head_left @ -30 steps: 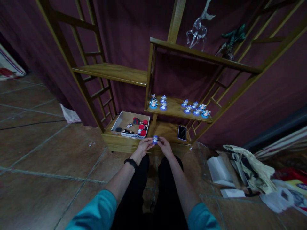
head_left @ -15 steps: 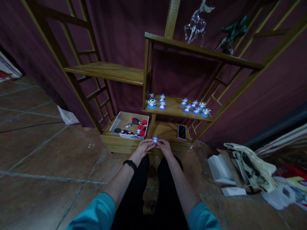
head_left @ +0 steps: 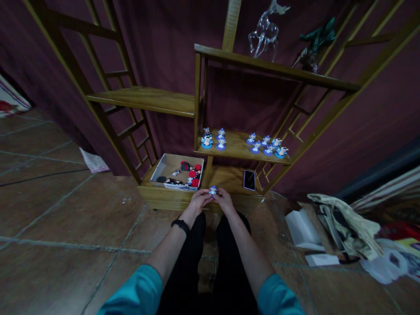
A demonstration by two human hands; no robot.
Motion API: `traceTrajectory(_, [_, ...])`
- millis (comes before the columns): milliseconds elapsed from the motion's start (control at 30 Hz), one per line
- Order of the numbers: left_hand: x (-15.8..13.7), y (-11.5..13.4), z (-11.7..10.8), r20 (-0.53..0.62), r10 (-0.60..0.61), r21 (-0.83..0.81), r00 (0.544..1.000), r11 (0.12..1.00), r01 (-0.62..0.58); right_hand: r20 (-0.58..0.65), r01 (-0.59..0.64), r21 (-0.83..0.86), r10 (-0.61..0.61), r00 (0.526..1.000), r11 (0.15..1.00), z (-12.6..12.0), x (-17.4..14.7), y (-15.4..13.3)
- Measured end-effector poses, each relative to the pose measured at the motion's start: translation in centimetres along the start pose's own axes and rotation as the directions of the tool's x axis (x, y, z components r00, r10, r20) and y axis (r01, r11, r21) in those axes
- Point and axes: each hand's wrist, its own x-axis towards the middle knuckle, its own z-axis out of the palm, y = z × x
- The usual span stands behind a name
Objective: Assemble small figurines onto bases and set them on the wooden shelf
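Note:
A small purple-and-white figurine [head_left: 213, 190] is upright between my two hands, in front of the low shelf. My left hand [head_left: 200, 200] pinches it from the left, and my right hand [head_left: 225, 201] grips its right side. Just beyond my left hand, an open cardboard box [head_left: 157, 172] holds several small figures with red and dark round bases. Similar purple figurines [head_left: 256, 147] stand in groups on the middle shelf [head_left: 236, 148], along with some on blue bases [head_left: 206, 141].
A phone [head_left: 249, 180] lies on the lower shelf to the right. A clear glass deer [head_left: 265, 33] and a green-and-brown ornament [head_left: 315, 46] stand on the top shelf. White boxes [head_left: 303, 229], cloth [head_left: 352, 218] and a plastic bag [head_left: 383, 264] lie on the floor at right.
The view has shifted slightly. Both hands still hold the figurine in nearly the same place; the shelf figures stay put.

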Motion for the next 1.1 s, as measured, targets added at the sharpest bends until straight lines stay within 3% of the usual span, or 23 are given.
traceTrajectory(167, [-0.3, -0.2, 0.1, 0.029, 0.097, 0.111, 0.995, 0.989, -0.100, 0.016, 0.072, -0.116, -0.070, 0.997, 0.991, -0.5, 0.0, -0.3])
traceTrajectory(300, [-0.7, -0.1, 0.4, 0.023, 0.146, 0.100, 0.989, 0.984, -0.147, -0.013, 0.069, -0.184, -0.072, 0.997, 0.980, -0.7, -0.1, -0.3])
traceTrajectory(533, [-1.2, 0.2, 0.4, -0.011, 0.074, 0.038, 0.997, 0.997, -0.073, -0.025, 0.071, -0.185, -0.077, 0.997, 0.980, -0.9, -0.4, -1.2])
traceTrajectory(833, [-1.2, 0.5, 0.6, -0.054, 0.008, 0.028, 0.999, 1.000, -0.006, -0.005, -0.023, -0.062, 0.023, 1.000, 0.998, -0.5, -1.2, -2.2])
traceTrajectory(1100, [-1.3, 0.7, 0.5, 0.001, 0.006, 0.002, 1.000, 1.000, -0.006, -0.023, -0.022, 0.010, 0.023, 0.999, 1.000, -0.3, -1.1, -2.3])
